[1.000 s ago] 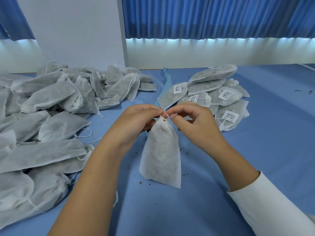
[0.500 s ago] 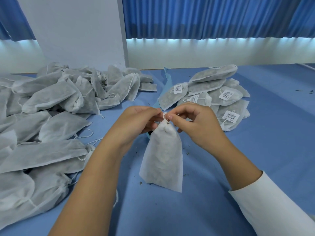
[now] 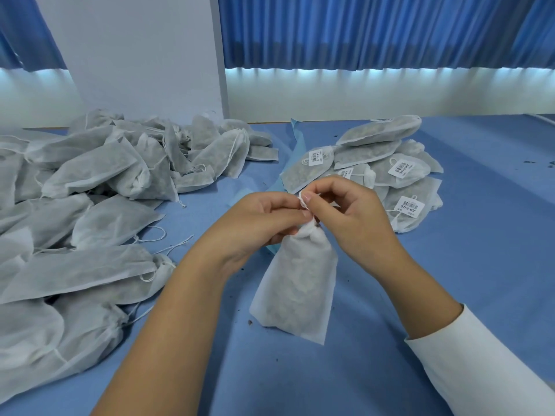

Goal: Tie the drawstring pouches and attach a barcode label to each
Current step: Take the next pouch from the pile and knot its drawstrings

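Both hands, left [image 3: 264,223] and right [image 3: 351,217], pinch string [image 3: 304,202] atop pouch [image 3: 297,283], mid-tie. Labelled pile [image 3: 399,172] small; untied heap [image 3: 90,190] far larger, mostly left.

Probably a packing workroom: a blue-clothed table [image 3: 450,295] holds a left heap of white fabric drawstring pouches [image 3: 99,163] and, far right, a stack [image 3: 375,136] bearing white barcode labels [image 3: 410,206].

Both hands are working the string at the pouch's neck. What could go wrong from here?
If the left hand or right hand slips off the drawstring, the pouch may reopen and shed more crumbs on the table. The pouch shows no label; laid on the labelled pile, it might be missed.
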`<state>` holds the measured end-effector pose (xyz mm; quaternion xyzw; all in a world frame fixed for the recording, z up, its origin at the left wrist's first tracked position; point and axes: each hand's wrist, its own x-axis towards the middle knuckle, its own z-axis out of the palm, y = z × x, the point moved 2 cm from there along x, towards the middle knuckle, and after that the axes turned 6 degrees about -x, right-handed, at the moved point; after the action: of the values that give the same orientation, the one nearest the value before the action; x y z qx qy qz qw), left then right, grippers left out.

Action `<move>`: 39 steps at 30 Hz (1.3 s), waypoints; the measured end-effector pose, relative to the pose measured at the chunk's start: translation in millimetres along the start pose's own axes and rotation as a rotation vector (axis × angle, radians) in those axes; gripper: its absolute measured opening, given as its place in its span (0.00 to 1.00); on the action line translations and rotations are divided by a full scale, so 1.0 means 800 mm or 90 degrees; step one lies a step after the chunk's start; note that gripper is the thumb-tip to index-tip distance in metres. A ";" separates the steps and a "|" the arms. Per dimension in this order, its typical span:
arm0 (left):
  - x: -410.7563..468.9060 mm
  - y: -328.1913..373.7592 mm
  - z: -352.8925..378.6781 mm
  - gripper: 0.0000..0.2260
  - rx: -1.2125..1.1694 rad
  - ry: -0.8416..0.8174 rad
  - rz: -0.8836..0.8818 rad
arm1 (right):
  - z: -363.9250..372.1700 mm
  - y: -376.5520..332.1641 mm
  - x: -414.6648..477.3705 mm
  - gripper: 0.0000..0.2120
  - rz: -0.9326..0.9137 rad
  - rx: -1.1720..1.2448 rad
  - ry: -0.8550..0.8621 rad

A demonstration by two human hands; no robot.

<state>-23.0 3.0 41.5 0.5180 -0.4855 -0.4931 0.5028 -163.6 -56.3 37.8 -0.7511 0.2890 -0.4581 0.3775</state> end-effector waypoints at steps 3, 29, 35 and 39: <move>0.000 0.000 0.002 0.13 0.029 0.016 0.005 | -0.001 0.000 0.001 0.05 -0.017 -0.010 -0.003; 0.008 -0.009 0.033 0.09 0.093 0.191 0.043 | -0.018 0.024 0.010 0.03 -0.057 -0.295 0.067; 0.011 -0.010 0.035 0.09 0.173 0.198 0.093 | -0.018 0.022 0.010 0.07 -0.111 -0.436 0.100; 0.012 -0.012 0.034 0.10 0.143 0.208 0.096 | -0.019 0.026 0.011 0.03 -0.098 -0.392 0.107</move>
<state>-49.5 -7.6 31.7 0.6063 -0.4866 -0.3063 0.5493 -175.4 -79.3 28.9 -0.8091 0.3865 -0.4368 0.0722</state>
